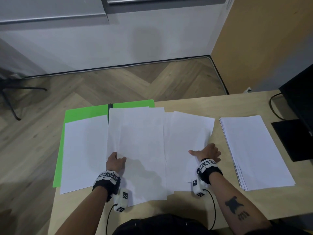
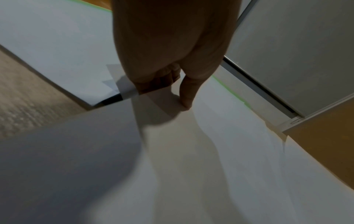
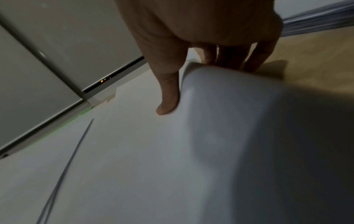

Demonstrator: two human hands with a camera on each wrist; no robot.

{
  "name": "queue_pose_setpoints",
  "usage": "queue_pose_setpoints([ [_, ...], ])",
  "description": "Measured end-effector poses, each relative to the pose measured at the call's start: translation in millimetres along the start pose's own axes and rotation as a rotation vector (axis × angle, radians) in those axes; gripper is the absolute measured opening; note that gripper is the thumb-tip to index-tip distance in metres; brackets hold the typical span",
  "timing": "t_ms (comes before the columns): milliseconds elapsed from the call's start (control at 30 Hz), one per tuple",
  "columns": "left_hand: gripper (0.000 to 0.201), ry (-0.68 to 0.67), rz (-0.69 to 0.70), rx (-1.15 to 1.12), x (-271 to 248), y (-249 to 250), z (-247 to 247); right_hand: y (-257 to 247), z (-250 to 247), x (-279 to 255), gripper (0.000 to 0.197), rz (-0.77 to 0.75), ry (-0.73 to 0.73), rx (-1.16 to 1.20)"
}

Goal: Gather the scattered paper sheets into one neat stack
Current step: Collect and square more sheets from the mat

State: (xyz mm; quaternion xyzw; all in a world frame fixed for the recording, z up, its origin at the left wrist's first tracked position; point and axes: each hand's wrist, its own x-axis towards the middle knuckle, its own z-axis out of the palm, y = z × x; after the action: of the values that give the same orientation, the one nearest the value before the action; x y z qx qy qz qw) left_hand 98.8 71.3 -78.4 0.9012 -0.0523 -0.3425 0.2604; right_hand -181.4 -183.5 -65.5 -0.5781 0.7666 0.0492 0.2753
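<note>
Several white paper sheets lie spread and overlapping on the wooden table (image 1: 189,101). My left hand (image 1: 116,162) pinches the left edge of the middle sheets (image 1: 137,143), thumb (image 2: 185,97) on top and fingers curled under the edge. At the right side of the spread, my right hand (image 1: 205,152) grips the lifted, curling edge of the right sheets (image 1: 186,133), with its thumb (image 3: 168,98) on top and the fingers behind the curl. Another white sheet (image 1: 84,155) lies flat at the left. A squared stack of sheets (image 1: 254,150) sits apart on the right.
Green sheets (image 1: 84,112) lie under the left papers and overhang the table's left edge. A black monitor base (image 1: 293,138) and a cable (image 1: 274,107) stand at the far right. Bare table shows between the right sheets and the stack. A black stand (image 1: 10,99) is on the floor.
</note>
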Motion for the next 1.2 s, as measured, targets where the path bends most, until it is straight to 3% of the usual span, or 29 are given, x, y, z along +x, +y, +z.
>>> queue_pose_setpoints([
  [200,0.035,0.003,0.025,-0.002,-2.8,1.4,0.1,11.8,-3.7,2.9,0.077,0.037,-0.064,0.391],
  [333,0.035,0.001,0.026,-0.018,-3.1,-0.1,-0.5,18.4,-13.8,-0.3,0.081,0.053,-0.096,0.504],
  [400,0.035,0.005,0.029,-0.032,-3.5,-0.6,-0.2,19.3,-23.0,-2.6,0.071,0.053,-0.111,0.531],
  [533,0.03,0.003,0.037,-0.043,-4.2,-0.4,-0.5,12.3,-47.8,-7.7,0.023,-0.032,-0.107,0.651],
  [700,0.033,0.016,0.076,-0.046,-9.8,-0.2,2.5,-11.5,-76.7,-24.4,0.016,-0.261,-0.055,0.735],
  [800,0.031,-0.003,0.09,-0.059,-10.0,-1.9,2.1,-17.5,-63.4,-22.8,0.029,-0.244,-0.073,0.645],
  [900,0.027,-0.008,0.114,-0.073,-12.4,-1.5,0.7,-12.6,-33.0,-14.4,0.062,-0.154,-0.14,0.42],
  [1033,0.028,-0.028,0.129,-0.088,-11.2,-3.9,-0.1,-6.9,0.9,-21.5,0.092,-0.19,-0.142,0.158],
  [1100,0.026,-0.038,0.119,-0.108,-9.0,-5.2,0.2,-5.6,8.8,-26.8,0.097,-0.202,-0.078,0.018],
  [1200,0.018,-0.04,0.119,-0.084,-4.5,-8.0,1.5,-5.0,12.7,-27.5,0.089,-0.18,-0.03,-0.06],
])
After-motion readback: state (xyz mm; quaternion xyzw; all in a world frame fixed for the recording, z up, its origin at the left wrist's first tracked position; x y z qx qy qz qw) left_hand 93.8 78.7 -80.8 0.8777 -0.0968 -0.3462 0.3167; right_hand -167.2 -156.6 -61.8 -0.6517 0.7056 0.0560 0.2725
